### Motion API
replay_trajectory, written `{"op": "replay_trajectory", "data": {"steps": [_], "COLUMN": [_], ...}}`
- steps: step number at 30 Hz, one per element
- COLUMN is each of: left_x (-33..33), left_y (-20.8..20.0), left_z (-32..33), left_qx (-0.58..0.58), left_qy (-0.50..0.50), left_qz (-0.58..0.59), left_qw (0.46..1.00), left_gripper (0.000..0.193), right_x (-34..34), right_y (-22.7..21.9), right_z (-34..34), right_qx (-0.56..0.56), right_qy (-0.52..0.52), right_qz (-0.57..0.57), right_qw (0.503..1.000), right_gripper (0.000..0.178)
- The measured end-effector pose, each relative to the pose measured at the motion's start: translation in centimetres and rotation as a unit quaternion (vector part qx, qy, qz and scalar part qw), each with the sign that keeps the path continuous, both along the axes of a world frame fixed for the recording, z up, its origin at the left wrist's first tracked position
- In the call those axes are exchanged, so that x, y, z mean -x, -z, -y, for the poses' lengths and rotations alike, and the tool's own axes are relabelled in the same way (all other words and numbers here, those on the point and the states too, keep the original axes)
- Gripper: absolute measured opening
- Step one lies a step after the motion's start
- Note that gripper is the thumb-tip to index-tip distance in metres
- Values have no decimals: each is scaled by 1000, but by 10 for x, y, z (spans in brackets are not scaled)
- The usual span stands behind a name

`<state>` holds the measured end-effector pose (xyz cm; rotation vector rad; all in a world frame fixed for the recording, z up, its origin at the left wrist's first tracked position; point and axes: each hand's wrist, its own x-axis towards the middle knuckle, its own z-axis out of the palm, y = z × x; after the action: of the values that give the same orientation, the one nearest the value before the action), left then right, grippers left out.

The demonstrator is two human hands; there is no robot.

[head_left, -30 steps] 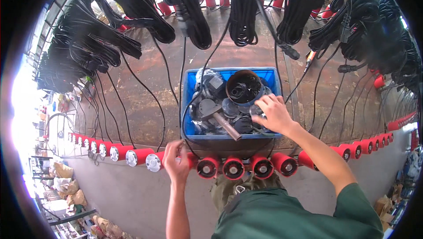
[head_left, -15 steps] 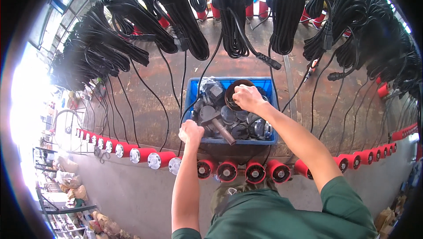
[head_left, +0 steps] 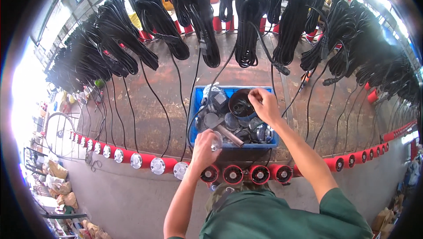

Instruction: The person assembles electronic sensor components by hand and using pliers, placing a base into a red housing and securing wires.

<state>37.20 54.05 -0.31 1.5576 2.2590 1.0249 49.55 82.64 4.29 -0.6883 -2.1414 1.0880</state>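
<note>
My left hand (head_left: 203,151) is closed around a round silver end cap (head_left: 216,141), just over the front edge of a blue crate (head_left: 263,145). Above the crate's far right part is my right hand (head_left: 265,106), fingertips pinched together at the rim of a dark brown bowl (head_left: 234,99). Anything between those fingertips is too small to make out. Dark rings or small parts lie inside the bowl. Grey and black round parts (head_left: 231,119) fill the crate, with a brownish tube-handled tool (head_left: 229,136) lying across them.
Red cylinders line the table's near edge; those at left carry silver caps (head_left: 157,165), while those before me show dark open ends (head_left: 232,174). Bundled black cables (head_left: 252,23) hang across the far side, their leads crossing the worn tabletop (head_left: 145,111). An orange-handled tool (head_left: 305,79) lies at right.
My right hand has lifted out of the bowl toward its right rim. My left hand has moved right and now shows a silver end cap. The view has shifted slightly.
</note>
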Motion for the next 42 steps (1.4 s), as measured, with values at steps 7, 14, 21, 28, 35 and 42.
{"op": "replay_trajectory", "data": {"steps": [7,14,21,28,35,42], "left_x": [-54,-76,-86,-95,-84,-98], "left_y": [-56,-78,-89,-62,-41,-43], "left_z": [17,24,34,34,49,79], "left_qx": [-296,-267,-338,-464,-447,-469], "left_qy": [71,-31,-121,-134,-164,-141], "left_qz": [775,777,756,713,698,703], "left_qw": [554,569,547,509,535,516], "left_gripper": [82,86,89,99,99,71], "right_x": [-35,-26,-33,-56,22,85], "right_y": [-73,-65,-42,-5,33,93], "right_z": [108,137,157,211,85,-5], "right_qx": [130,-46,85,385,10,-260], "right_qy": [-251,-226,-177,-132,-144,46], "right_qz": [12,-38,7,2,125,428], "right_qw": [959,972,981,913,982,865], "right_gripper": [13,14,16,19,23,26]}}
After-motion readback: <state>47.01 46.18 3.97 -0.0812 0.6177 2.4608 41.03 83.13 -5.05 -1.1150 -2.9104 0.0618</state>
